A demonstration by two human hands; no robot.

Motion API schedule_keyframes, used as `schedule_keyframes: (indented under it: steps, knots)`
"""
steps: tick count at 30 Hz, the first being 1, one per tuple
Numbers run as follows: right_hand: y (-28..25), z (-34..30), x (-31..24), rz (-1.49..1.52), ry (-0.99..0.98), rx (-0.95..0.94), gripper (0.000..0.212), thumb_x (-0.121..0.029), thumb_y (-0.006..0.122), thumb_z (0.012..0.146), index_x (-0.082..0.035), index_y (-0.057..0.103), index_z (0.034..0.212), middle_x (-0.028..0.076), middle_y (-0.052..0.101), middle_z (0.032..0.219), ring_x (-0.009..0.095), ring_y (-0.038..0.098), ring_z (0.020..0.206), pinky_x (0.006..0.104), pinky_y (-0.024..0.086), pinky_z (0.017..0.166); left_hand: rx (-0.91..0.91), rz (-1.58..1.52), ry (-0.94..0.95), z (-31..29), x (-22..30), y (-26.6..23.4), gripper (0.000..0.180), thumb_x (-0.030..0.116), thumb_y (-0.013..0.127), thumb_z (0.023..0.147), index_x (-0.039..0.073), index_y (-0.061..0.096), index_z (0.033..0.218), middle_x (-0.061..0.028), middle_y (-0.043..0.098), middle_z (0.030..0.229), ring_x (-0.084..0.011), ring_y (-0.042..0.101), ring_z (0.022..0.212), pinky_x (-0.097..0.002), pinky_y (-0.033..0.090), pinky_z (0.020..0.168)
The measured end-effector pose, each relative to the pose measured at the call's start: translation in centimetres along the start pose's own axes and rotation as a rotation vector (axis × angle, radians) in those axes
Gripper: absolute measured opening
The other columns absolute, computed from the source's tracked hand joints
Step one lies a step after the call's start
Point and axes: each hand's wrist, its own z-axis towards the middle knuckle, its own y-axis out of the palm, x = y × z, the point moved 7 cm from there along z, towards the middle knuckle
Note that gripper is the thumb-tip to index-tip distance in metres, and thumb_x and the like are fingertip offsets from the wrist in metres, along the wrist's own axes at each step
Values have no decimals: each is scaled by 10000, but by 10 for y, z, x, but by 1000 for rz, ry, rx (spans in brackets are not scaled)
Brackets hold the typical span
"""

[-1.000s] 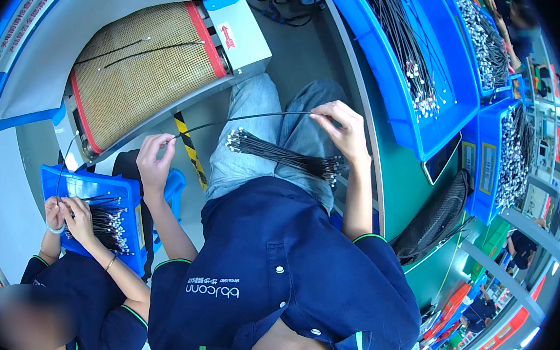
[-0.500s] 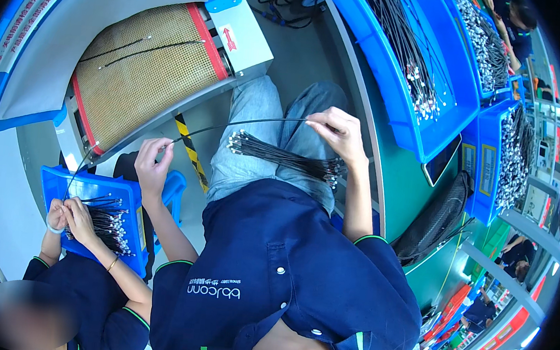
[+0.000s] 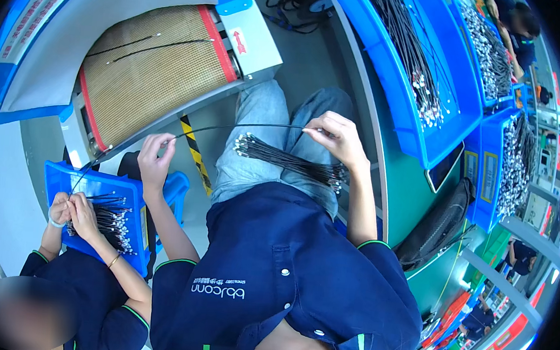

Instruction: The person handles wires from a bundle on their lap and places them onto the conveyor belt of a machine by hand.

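Note:
A thin black cable (image 3: 244,126) is stretched in a shallow arch above my lap. My left hand (image 3: 156,157) pinches it near one end, thumb against fingers. At the other end, my right hand (image 3: 337,137) grips it between thumb and fingertips. Below the cable, a bundle of black cables (image 3: 287,162) with small pale connectors lies across my thighs, apart from both hands. The tips inside my fingers are mostly hidden.
Ahead on the left is a machine with a mesh conveyor belt (image 3: 148,89) carrying two cables. A co-worker's hands (image 3: 74,211) hold a cable over a blue bin (image 3: 63,174). On the right, a green table (image 3: 397,184) bears blue trays (image 3: 454,90) of cables and a black pouch (image 3: 435,230).
The view has shifted slightly, so the scene sits a little further right. Both my hands keep hold of the same cable, with hardly any change in their pose.

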Motion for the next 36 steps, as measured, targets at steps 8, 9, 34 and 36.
schedule_keyframes:
  steps: [8,9,34,36]
  knots:
    - [60,59,15,12,49,91,138,-156,720,778,-38,658,812,55,576,718,129,513,565,259,419,525,51,100,-31,56,-73,-17,111,95,645,837,45,651,937,-67,617,824,-143,578,686,-268,466,628]
    - [72,68,19,46,70,103,149,-170,719,779,-39,660,817,57,587,720,129,517,568,261,427,531,66,122,-51,64,-82,-22,120,115,643,846,41,649,940,-63,613,807,-135,568,681,-263,460,631]
    - [86,-40,82,35,352,-98,216,-213,612,864,-4,661,884,159,640,811,273,606,671,373,472,635,89,-227,-235,37,-30,38,158,141,569,912,33,628,1010,-93,650,990,-175,615,925,-306,473,825]
    - [77,-62,89,42,543,-123,267,-235,629,858,25,641,800,173,614,694,268,576,586,378,446,596,-124,-209,-71,18,8,86,162,120,607,848,68,640,998,-98,641,955,-256,601,919,-352,470,834]
